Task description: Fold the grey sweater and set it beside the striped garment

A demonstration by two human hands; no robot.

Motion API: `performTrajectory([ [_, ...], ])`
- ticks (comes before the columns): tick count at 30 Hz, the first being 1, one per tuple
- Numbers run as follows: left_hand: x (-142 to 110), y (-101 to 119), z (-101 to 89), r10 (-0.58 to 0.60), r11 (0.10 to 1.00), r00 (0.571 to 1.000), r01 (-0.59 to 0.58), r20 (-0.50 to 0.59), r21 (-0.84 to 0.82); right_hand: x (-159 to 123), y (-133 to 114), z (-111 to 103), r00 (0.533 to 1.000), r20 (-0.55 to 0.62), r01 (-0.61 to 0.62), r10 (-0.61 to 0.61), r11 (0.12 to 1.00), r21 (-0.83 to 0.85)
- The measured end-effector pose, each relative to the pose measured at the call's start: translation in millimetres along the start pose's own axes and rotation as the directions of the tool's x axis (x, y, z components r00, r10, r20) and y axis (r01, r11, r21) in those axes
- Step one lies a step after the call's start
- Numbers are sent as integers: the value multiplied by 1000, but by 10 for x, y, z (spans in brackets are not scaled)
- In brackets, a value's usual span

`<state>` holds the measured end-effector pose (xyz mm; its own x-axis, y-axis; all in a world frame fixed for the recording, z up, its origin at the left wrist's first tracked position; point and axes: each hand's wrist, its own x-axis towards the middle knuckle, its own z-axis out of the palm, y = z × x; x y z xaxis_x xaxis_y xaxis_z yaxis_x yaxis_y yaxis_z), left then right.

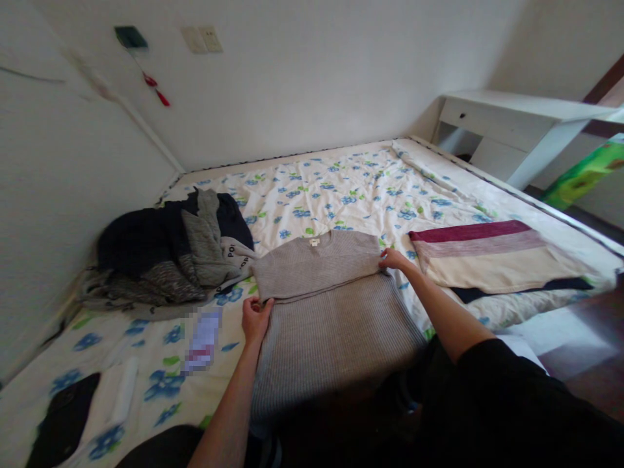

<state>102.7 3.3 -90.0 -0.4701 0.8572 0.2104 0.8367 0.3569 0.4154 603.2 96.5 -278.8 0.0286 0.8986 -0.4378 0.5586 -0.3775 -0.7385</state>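
A grey ribbed sweater (336, 318) lies on the bed in front of me, its collar and label at the far end. Its sleeves are folded across the upper part of the body. My left hand (257, 318) pinches the sweater at the left side, by the lower edge of the folded sleeve. At the right side, my right hand (391, 259) has its fingers closed on the sweater's edge, near the end of the folded sleeves. The sweater's bottom hem is in shadow close to my body.
A heap of dark and grey clothes (166, 250) sits to the left. Folded striped clothing (487, 257) lies to the right. A black phone (65, 419) and a white tissue pack (117, 396) rest front left on the flowered sheet (312, 195). A white desk (507, 117) stands beyond.
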Motion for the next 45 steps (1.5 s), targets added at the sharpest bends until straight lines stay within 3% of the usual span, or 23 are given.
performTrajectory([
  [5, -6, -54, 55, 161, 986, 987, -160, -6, 52, 9, 11, 55, 999, 21, 25, -24, 997, -77],
  [11, -42, -45, 79, 208, 976, 971, -198, -116, 87, 39, 11, 79, 998, 15, 56, -55, 989, -139],
  [13, -74, -38, 60, 272, 959, 951, -256, -144, 122, 49, 14, 86, 998, 5, 62, -62, 988, -145],
  [15, -106, -54, 18, 404, 905, 909, -382, -100, 185, 64, 17, 98, 998, -6, 62, -64, 988, -144],
  [18, -128, -123, -75, 572, 776, 818, -560, 50, 290, 94, 23, 125, 998, -11, 60, -62, 989, -136],
  [22, -86, -165, -173, 601, 668, 774, -624, 202, 404, 120, 33, 158, 997, -27, 67, -71, 988, -137],
  [26, -4, -53, -230, 559, 634, 782, -618, 277, 465, 116, 31, 161, 997, -7, 74, -76, 987, -139],
  [30, 55, 62, -322, 536, 608, 804, -579, 256, 544, 114, 18, 137, 996, -33, 73, -78, 990, -122],
  [34, 33, 125, -375, 405, 583, 865, -494, 296, 645, 107, 16, 130, 998, -36, 51, -57, 989, -137],
  [39, -21, 230, -338, 200, 681, 974, -216, 106, 700, 104, -1, 107, 997, -34, 71, -76, 988, -136],
  [41, -14, 258, -326, 133, 723, 988, -151, 79, 674, 114, -17, 88, 990, -67, 114, -120, 989, -97],
  [45, 24, 269, -334, 84, 777, 985, -161, 153, 609, 125, -25, 94, 991, -21, 132, -135, 987, -92],
])
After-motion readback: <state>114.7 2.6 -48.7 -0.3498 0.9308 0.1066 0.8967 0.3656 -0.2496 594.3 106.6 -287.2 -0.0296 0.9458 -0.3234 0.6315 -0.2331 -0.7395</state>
